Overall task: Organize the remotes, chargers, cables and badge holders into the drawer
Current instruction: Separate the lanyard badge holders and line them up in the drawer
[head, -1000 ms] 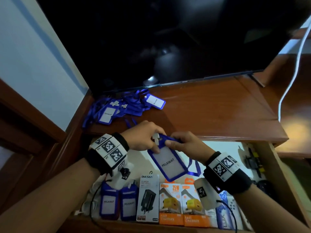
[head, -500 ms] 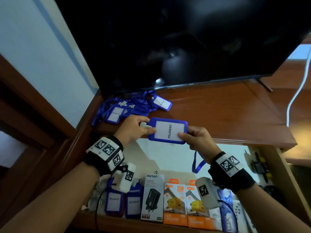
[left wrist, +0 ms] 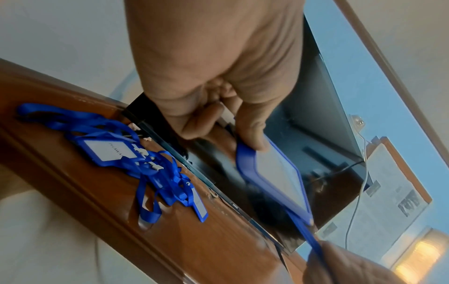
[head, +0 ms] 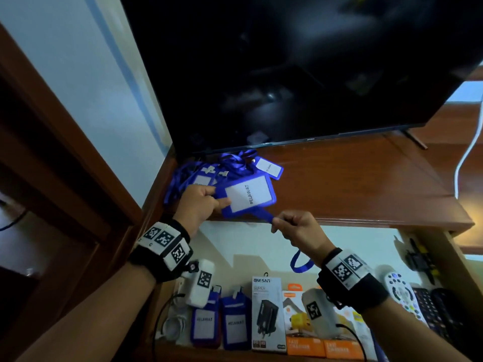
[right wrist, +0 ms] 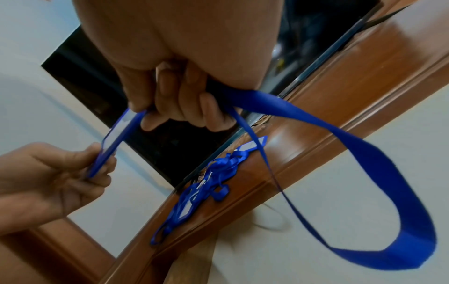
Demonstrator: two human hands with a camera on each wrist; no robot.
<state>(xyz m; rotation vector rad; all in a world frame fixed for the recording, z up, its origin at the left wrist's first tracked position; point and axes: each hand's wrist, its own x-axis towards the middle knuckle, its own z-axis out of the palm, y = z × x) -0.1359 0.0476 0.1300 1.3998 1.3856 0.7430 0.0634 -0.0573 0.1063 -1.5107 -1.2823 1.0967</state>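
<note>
My left hand [head: 203, 202] pinches the left end of a blue badge holder [head: 248, 195] with a white "PELAWAT" card, held above the cabinet top's front edge. My right hand [head: 292, 226] pinches its blue lanyard [head: 269, 218] just right of the holder; the lanyard loop [right wrist: 379, 192] hangs below that hand. In the left wrist view my thumb lies on the holder [left wrist: 274, 173]. A pile of more blue badge holders [head: 209, 173] lies under the TV. The open drawer [head: 366, 246] below holds two badge holders [head: 219, 325], charger boxes [head: 269, 314] and remotes [head: 402, 293].
A large dark TV [head: 300, 74] stands on the wooden cabinet top [head: 352, 184]. A white cable [head: 467, 152] hangs at the right. A coiled white cable [head: 172, 327] lies at the drawer's left end. A wooden frame [head: 65, 152] stands at the left.
The badge holder has been raised from over the drawer to the cabinet top's edge and turned sideways. My right hand has slid off the holder's end onto the lanyard.
</note>
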